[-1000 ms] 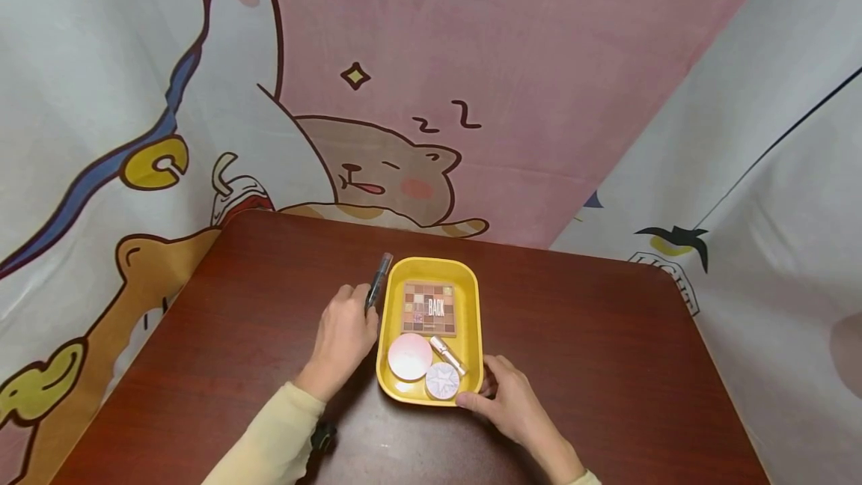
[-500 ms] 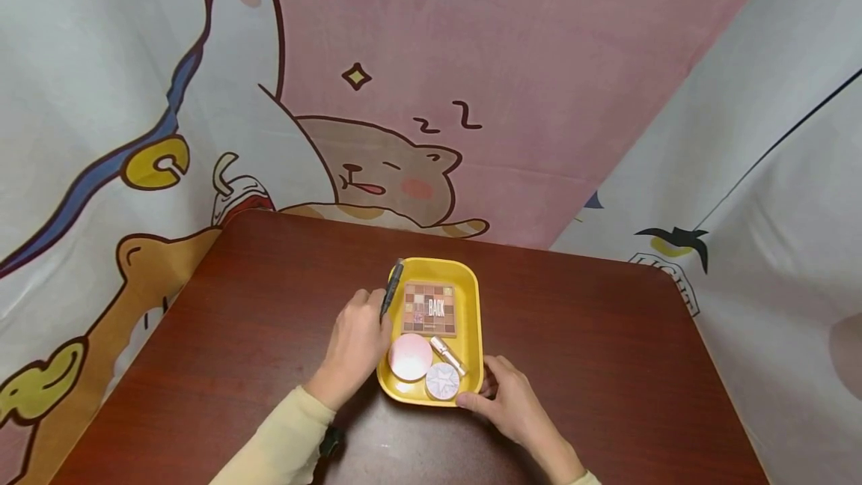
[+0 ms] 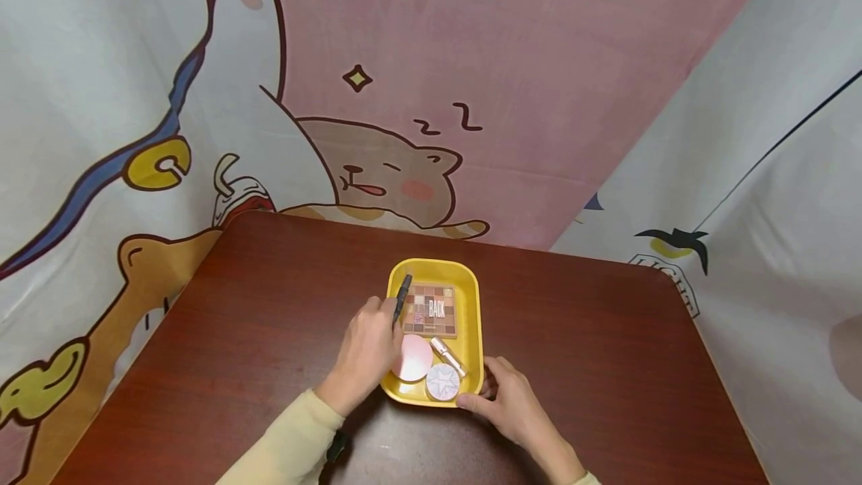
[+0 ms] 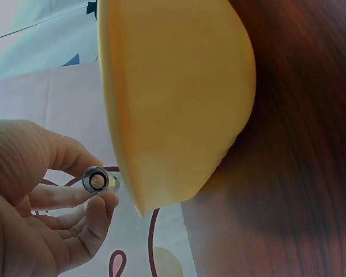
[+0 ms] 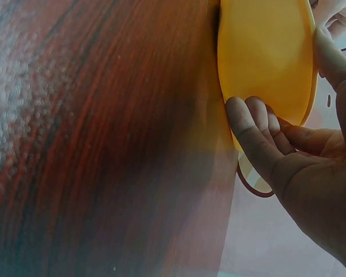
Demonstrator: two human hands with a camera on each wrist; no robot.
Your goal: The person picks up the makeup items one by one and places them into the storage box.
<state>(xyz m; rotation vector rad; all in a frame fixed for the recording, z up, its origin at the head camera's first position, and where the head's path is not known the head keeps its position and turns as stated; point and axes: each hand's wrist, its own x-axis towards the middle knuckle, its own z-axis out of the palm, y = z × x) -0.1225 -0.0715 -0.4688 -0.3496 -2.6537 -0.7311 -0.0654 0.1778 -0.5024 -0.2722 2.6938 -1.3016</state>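
Observation:
My left hand (image 3: 369,346) pinches a slim dark pen-like tube (image 3: 402,296) between thumb and fingers, over the left rim of a yellow tray (image 3: 469,305). In the left wrist view the tube (image 4: 96,180) shows its round end, beside the tray's outer wall (image 4: 179,109). My right hand (image 3: 515,399) holds the tray's near right corner, thumb by the rim and fingers against the outer wall. Inside the tray lie an eyeshadow palette (image 3: 431,311), a round pink compact (image 3: 412,358), a lipstick tube (image 3: 447,356) and a round case with a star pattern (image 3: 442,382).
The tray stands on a dark reddish-brown wooden table (image 3: 592,335). Behind the table hangs a cloth (image 3: 525,81) printed with cartoon animals, and it continues on both sides. A small dark object (image 3: 337,446) shows under the left sleeve (image 3: 296,432).
My left hand has moved to the right with the pen-like tube, from beside the tray to over its left part. The right hand and the tray have stayed in place.

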